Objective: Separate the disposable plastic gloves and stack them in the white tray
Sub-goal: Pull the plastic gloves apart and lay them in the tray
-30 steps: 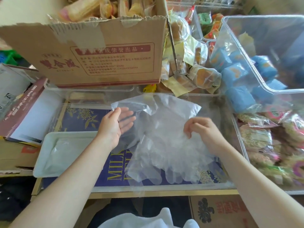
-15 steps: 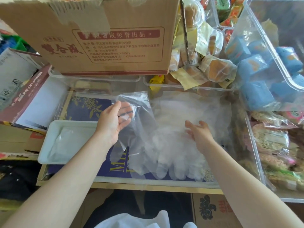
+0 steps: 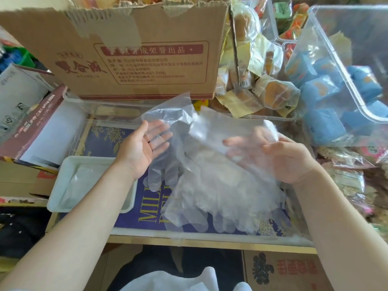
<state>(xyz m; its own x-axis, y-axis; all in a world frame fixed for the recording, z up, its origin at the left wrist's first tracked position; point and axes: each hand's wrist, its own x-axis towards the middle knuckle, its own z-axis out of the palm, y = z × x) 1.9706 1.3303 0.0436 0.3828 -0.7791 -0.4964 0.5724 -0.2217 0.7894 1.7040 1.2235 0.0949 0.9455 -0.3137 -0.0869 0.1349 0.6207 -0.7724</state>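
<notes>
A loose pile of clear disposable gloves lies on a blue printed box lid, inside a clear bin. My left hand is palm up, its straight fingers behind one clear glove. That glove stands up at the cuff and hangs finger-down beside the pile. My right hand is blurred, with its fingers stretched left under a plastic layer and its thumb bent over the top. The white tray sits at the left under my left forearm, with a few flat gloves in it.
A big cardboard box stands right behind the work spot. Wrapped cakes and a clear bin of blue packets crowd the right. A dark red box lies at the left, above the tray.
My right hand has turned from lying flat on the pile to lifting a plastic layer. My left hand has opened palm up, and its glove has pulled away from the pile.
</notes>
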